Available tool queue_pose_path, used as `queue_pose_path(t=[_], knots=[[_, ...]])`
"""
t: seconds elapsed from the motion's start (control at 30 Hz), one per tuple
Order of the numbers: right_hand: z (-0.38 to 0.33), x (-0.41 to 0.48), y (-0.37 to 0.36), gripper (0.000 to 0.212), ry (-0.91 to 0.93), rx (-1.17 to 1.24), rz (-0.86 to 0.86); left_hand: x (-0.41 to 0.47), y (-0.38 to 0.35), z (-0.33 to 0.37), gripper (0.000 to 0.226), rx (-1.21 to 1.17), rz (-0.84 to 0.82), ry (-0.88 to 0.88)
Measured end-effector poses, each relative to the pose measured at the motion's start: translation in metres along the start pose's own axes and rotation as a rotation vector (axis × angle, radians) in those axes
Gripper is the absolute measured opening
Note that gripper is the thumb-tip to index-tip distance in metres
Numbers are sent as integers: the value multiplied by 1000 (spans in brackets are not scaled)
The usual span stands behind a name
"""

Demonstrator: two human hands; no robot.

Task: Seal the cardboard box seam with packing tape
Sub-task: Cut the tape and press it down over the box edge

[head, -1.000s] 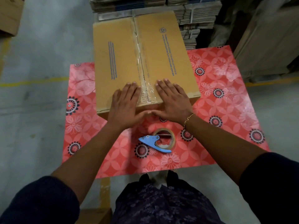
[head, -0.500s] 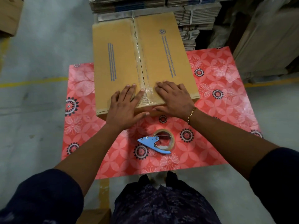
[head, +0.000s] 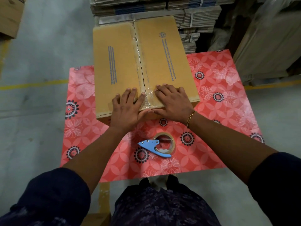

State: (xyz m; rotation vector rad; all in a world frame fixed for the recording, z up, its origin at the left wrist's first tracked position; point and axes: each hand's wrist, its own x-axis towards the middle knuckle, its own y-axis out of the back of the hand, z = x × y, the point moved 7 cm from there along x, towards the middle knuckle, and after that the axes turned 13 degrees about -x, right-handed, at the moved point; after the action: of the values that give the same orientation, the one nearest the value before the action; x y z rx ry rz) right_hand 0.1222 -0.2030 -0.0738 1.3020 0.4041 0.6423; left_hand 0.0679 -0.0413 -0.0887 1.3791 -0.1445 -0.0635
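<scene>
A brown cardboard box (head: 164,62) lies flat-topped on the red floral table (head: 219,88). Clear tape (head: 141,67) runs along its centre seam, wrinkled at the near end. My left hand (head: 127,108) lies flat on the near edge left of the seam, fingers spread, thumb over the front edge. My right hand (head: 174,101) presses flat just right of the seam, thumb down the front face. A tape roll in a blue dispenser (head: 160,146) lies on the table nearer to me, untouched.
Bundles of flattened cartons (head: 187,15) are stacked behind the box. Large wrapped cardboard sheets (head: 270,43) lean at the right. Another box (head: 9,15) sits at the far left on the concrete floor, which has a yellow line (head: 32,84).
Both hands have slid slightly toward the near edge of the box, the fingers closing in on the taped seam. The box and dispenser have stayed where they were.
</scene>
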Motion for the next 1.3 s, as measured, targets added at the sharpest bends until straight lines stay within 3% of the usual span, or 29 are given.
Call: queue_pose_path(t=[0.47, 0.6, 0.97, 1.3], knots=[[2, -6, -2, 85, 24, 33, -97, -3, -2, -5, 76, -21, -103, -14], [-4, -3, 0, 86, -42, 31, -56, -3, 2, -2, 71, -73, -57, 31], [-8, -6, -9, 83, 3, -26, -72, -2, -2, 3, 75, -10, 42, 43], [-8, -8, -9, 85, 30, -65, -140, -2, -2, 0, 76, 61, -33, -6]])
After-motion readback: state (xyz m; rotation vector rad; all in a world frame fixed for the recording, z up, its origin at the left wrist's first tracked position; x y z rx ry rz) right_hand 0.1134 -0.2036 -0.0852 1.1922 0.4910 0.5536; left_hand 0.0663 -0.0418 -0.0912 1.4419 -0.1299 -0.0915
